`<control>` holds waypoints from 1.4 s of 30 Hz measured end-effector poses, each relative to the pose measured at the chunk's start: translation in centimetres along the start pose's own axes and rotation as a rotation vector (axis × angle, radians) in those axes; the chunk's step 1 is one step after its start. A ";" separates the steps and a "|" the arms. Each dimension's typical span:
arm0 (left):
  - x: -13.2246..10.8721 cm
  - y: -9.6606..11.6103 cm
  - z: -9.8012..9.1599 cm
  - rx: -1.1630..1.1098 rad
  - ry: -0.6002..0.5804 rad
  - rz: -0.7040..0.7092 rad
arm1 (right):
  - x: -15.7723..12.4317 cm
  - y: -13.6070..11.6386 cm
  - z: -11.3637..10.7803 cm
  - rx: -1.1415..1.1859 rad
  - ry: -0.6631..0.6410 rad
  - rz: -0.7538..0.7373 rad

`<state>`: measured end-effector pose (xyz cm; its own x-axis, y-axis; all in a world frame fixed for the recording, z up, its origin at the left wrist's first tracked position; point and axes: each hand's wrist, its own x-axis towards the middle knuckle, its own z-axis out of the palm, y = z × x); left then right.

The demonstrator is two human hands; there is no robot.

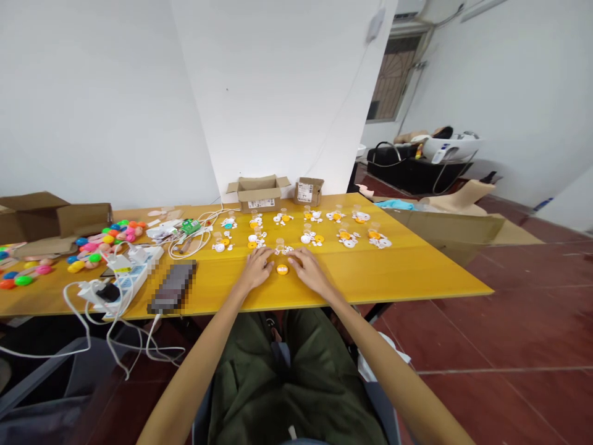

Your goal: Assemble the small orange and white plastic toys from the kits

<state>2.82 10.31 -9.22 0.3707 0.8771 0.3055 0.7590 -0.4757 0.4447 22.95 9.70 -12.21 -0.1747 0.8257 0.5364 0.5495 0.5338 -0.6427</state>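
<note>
My left hand (256, 269) rests on the yellow table with its fingers stretched forward and the thumb apart, holding nothing. Opposite it, my right hand (309, 270) lies in much the same way, fingers loosely extended and also without anything in them. Between the two thumbs sits a small round orange piece (282, 270) with white in its middle; neither hand appears to touch it. Just past the fingertips are small white parts (284, 250) and a clear plastic cup (280, 242). An orange ring-like piece (251, 245) lies beyond my left fingers, and a white disc (306, 238) beyond my right.
Several similar sets of orange and white parts stand in rows, including one orange piece (374, 235) at right. Two cardboard boxes (262, 203) are against the wall. A power strip (139, 272) with white cables, a phone (173, 286) and colourful plastic pieces (95, 258) occupy the left.
</note>
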 end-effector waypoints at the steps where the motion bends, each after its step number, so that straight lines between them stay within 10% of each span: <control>1: -0.1 0.1 -0.1 -0.012 0.008 0.008 | -0.3 -0.3 -0.1 0.022 -0.009 -0.012; 42: -1.8 2.7 -0.8 0.101 -0.023 0.176 | -0.7 -2.1 -1.0 0.155 -0.150 0.057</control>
<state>3.80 7.42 -7.86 0.5134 0.7831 0.3510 0.7310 -0.6134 0.2991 22.73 7.88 -10.72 -0.2731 0.8668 0.4172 0.4315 0.4980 -0.7522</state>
